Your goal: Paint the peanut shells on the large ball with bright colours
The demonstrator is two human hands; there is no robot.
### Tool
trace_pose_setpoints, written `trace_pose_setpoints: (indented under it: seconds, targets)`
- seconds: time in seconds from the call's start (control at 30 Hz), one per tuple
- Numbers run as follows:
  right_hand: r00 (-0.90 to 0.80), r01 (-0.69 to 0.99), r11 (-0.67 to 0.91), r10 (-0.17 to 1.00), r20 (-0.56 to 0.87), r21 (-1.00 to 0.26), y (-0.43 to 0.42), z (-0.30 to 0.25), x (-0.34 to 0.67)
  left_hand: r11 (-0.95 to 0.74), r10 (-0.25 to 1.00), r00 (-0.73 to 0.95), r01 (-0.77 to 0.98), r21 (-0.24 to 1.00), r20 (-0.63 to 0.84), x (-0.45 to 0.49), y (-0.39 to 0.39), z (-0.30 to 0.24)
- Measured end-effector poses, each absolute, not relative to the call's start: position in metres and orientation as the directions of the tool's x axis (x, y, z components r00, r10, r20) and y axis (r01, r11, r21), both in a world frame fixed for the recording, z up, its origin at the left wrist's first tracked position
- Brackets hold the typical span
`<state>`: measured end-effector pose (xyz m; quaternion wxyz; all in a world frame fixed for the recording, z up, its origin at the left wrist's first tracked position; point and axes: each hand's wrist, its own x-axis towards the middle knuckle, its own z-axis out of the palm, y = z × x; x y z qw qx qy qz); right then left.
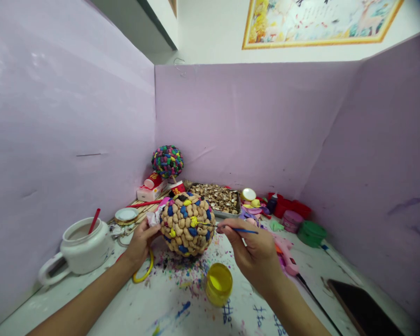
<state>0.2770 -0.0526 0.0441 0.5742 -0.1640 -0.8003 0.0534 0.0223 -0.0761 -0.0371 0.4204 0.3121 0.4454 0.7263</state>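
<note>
A ball covered in peanuts (187,233) rests on the table before me, most shells bare and some painted blue, yellow or black. My left hand (142,240) steadies its left side, with a crumpled white tissue (154,217) between fingers and ball. Pinched in my right hand (254,254) is a thin blue paintbrush (244,230). Its tip touches a yellow peanut (193,221) on the ball's front. Below the ball stands a jar of yellow paint (219,284) without a lid.
Left is a white mug-like pot (82,249) with a red stick. Behind are a finished colourful ball (167,161) and a tray of shells (219,198). A pink glue gun (287,256), a green tub (311,234) and a dark phone-like slab (360,305) lie right. Purple panels enclose the table.
</note>
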Motion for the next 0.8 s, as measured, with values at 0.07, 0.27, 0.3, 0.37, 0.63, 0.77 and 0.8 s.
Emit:
trace_pose_setpoints:
  seconds: [0.07, 0.27, 0.3, 0.37, 0.63, 0.77, 0.8]
  targets:
    - [-0.292, 0.207, 0.939, 0.328, 0.898, -0.276, -0.0526, 0.0441, 0.2767, -0.249, 0.889, -0.452, -0.333, 0.909, 0.078, 0.0219, -0.0758, -0.0376]
    - [-0.275, 0.204, 0.945, 0.305, 0.912, -0.254, -0.0515, 0.0428, 0.2759, -0.256, 0.889, -0.451, -0.339, 0.905, 0.083, 0.0201, -0.0748, -0.0401]
    - [-0.269, 0.205, 0.946, 0.302, 0.915, -0.252, -0.0519, 0.0431, 0.2761, -0.256, 0.889, -0.451, -0.337, 0.906, 0.083, 0.0199, -0.0748, -0.0402]
    - [-0.264, 0.199, 0.943, 0.313, 0.913, -0.266, -0.0534, 0.0441, 0.2766, -0.253, 0.889, -0.451, -0.337, 0.907, 0.080, 0.0199, -0.0749, -0.0401]
    - [-0.288, 0.147, 0.950, 0.306, 0.907, -0.274, -0.0572, 0.0442, 0.2729, -0.261, 0.889, -0.451, -0.345, 0.901, 0.085, 0.0203, -0.0743, -0.0400]
    - [-0.268, 0.185, 0.948, 0.302, 0.915, -0.259, -0.0554, 0.0442, 0.2736, -0.263, 0.890, -0.445, -0.334, 0.905, 0.094, 0.0205, -0.0744, -0.0391]
    - [-0.262, 0.193, 0.946, 0.305, 0.916, -0.260, -0.0553, 0.0445, 0.2743, -0.263, 0.890, -0.447, -0.332, 0.906, 0.094, 0.0205, -0.0745, -0.0390]
